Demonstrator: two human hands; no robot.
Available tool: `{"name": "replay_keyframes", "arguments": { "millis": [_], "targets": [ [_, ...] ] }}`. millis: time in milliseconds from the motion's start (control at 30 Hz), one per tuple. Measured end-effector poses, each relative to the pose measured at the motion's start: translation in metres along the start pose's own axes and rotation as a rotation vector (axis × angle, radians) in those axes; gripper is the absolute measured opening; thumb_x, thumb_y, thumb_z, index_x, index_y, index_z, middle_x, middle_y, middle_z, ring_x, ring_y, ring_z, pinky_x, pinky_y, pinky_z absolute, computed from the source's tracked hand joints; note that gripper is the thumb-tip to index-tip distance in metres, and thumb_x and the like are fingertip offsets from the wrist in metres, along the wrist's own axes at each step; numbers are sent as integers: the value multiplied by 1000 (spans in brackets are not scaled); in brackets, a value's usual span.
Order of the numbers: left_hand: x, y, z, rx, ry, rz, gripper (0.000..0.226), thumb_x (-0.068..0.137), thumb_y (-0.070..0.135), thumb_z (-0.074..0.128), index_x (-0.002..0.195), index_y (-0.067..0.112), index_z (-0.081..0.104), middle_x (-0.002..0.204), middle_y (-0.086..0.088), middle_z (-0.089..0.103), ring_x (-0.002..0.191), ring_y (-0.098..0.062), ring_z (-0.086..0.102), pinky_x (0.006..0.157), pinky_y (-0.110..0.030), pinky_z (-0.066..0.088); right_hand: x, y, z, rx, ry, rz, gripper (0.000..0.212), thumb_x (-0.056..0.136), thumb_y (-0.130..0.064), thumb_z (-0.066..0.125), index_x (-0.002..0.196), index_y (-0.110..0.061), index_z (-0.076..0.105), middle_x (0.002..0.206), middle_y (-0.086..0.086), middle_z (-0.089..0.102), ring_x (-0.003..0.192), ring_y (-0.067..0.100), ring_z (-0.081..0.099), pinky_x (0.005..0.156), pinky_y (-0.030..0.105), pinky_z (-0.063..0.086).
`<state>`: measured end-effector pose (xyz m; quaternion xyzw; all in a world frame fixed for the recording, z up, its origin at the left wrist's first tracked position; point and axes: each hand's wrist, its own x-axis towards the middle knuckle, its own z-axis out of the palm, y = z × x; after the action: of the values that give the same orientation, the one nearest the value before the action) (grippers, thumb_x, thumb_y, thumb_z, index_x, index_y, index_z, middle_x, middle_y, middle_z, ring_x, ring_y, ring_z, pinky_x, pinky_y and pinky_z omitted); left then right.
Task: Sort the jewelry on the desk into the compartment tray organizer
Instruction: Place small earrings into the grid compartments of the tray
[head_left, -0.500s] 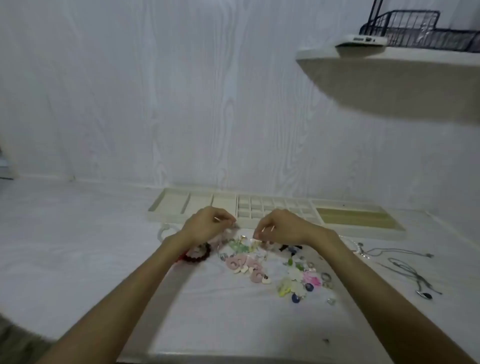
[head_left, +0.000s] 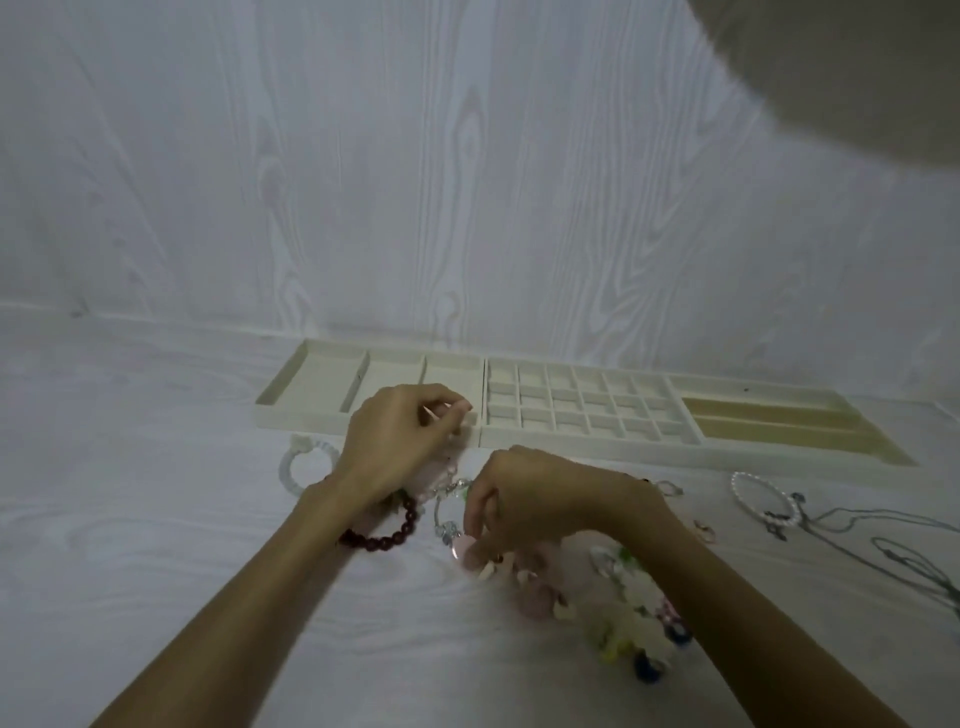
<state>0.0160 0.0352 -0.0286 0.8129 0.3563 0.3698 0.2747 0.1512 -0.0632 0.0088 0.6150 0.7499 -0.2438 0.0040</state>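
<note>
The cream compartment tray organizer (head_left: 571, 448) lies along the wall, with its small and long compartments showing bare bottoms. My left hand (head_left: 400, 441) hovers at the tray's front edge, fingertips pinched on a pale pink and clear bead bracelet (head_left: 444, 475) that hangs below it. My right hand (head_left: 540, 499) is lower and to the right. Its fingers curl down into the pile of jewelry (head_left: 623, 629) beside some pink earrings (head_left: 535, 597); what they grip is hidden. A dark red bead bracelet (head_left: 397, 535) lies under my left wrist.
A white spiral bracelet (head_left: 296, 462) lies left of my hands. A pearl bracelet (head_left: 753, 501) and thin silver necklaces (head_left: 883, 545) lie at the right. A blurred shelf underside (head_left: 857, 78) hangs at the top right. The wall stands right behind the tray.
The camera has tilted down and closer. My left hand has risen toward the tray's front edge. My right hand has dropped into the pile.
</note>
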Motion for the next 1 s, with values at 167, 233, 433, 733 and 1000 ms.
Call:
{"name": "replay_keyframes", "arguments": {
  "millis": [167,233,433,733,1000],
  "targets": [
    [-1,1,-9,-282,-101,-75,13,90,26,62,86,23,75,75,4,73,72,-13,70,77,-44,56,4,7,-26,216,17,-68,9,82,-23,67,84,-15,70,65,-19,65,57,-8,56,56,6,41],
    [-1,1,-10,-240,-47,-87,20,91,33,59,80,25,74,71,6,72,66,-9,69,69,-35,57,3,12,-37,338,77,-102,14,79,-27,71,86,-14,70,70,-13,67,65,0,61,65,16,49],
    [28,16,-18,-403,-451,-527,74,93,64,25,62,19,76,62,0,71,43,-6,56,40,-11,37,4,28,-69,515,340,-148,17,75,-36,76,85,-24,69,72,2,72,66,13,66,68,22,52],
    [107,23,-6,-691,-486,-539,38,87,48,60,99,14,72,86,3,73,64,-1,61,47,-13,38,32,69,-88,473,703,-199,14,73,-13,77,82,-23,74,81,-10,72,76,5,66,72,14,50],
    [129,18,17,-446,-253,-314,29,84,47,63,87,19,73,58,11,68,48,5,59,43,-7,41,50,100,-98,721,705,-47,19,90,-6,55,103,-16,66,92,-1,73,84,11,69,70,16,55]
  ]
}}
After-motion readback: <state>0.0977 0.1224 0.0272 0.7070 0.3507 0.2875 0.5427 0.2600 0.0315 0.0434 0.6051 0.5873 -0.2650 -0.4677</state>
